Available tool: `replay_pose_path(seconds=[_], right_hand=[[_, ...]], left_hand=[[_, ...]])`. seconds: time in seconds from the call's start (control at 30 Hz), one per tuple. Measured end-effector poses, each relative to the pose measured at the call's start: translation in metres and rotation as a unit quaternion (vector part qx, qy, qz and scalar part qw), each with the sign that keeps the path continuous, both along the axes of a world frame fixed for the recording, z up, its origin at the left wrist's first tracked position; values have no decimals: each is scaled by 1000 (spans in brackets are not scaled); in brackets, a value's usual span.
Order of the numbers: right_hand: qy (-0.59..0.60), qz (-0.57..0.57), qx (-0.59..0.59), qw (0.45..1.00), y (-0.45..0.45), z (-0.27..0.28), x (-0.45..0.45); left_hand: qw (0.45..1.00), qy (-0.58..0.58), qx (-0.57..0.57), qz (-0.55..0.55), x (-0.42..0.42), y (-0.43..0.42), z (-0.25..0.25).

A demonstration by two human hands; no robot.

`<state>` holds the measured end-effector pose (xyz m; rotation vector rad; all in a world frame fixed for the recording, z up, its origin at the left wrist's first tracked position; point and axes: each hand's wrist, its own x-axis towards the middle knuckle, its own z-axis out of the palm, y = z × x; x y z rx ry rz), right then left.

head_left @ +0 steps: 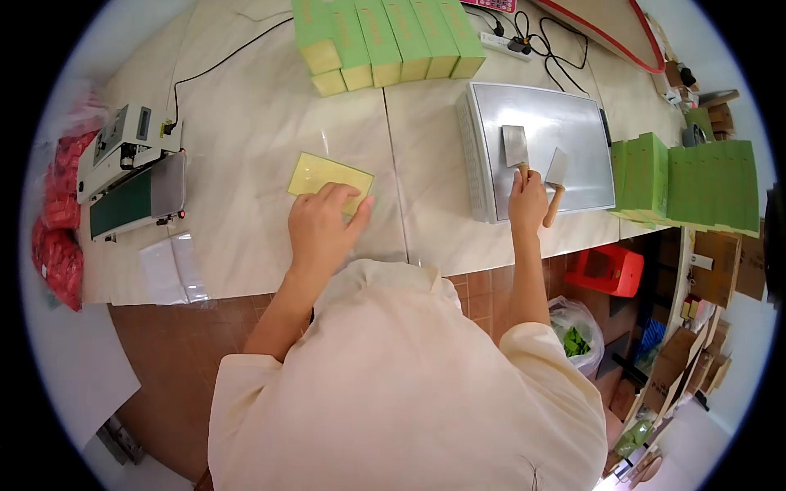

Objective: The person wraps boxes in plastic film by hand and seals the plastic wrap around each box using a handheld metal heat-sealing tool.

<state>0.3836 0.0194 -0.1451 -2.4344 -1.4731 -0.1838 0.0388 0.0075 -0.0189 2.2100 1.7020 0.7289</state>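
Note:
My left hand [325, 222] rests on a flat yellow box with green edges [315, 171] that lies on the table, fingers curled over its near side and the thumb by its right corner. Part of the box is hidden under the fingers. My right hand [529, 201] is closed around the wooden handle of a scraper [515, 146], whose wide metal blade points away from me above a silver metal-topped plate [565, 114]. A second scraper [557, 168], with a narrower blade and wooden handle, lies on that plate beside my right hand.
Green boxes [385, 41] stand in a row at the back; more green boxes [712, 184] are at the right. A sealing machine [135, 176] and clear plastic bags [173, 268] are at the left. Cables run to a power strip [503, 45]. A red stool [607, 270] stands below.

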Motion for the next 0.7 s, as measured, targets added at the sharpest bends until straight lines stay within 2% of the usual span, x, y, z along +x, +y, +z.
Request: replay_pose_path(seconds=[0.07,0.1,0.17,0.2,0.27,0.3,0.4,0.53,0.7], right_hand=[[241,44,40,969,-7,35,-20],[244,44,38,968,-12,51,-29],[341,203,-6,918,-26,82,-45],[342,202,-7,918,-31,96,-52],[366,330,-36,870,-40,119,-64],[366,330,-37,870,-42,124,-67],[332,449,-24,829,-43,136,-75],[337,471,-23,815,-42,136,-81],[314,455,-37,833,-43,136,-89]], left_hand=[[1000,-6,10,20,0,1,-6],[1000,-4,9,20,-1,1,-9],[999,-5,11,48,-3,2,-13],[999,-5,9,48,-4,3,-14],[997,19,46,51,-7,4,-17],[997,19,45,51,-8,4,-18],[997,27,39,61,-11,4,-21],[997,23,41,63,-14,4,-24],[997,23,40,65,-17,5,-26]])
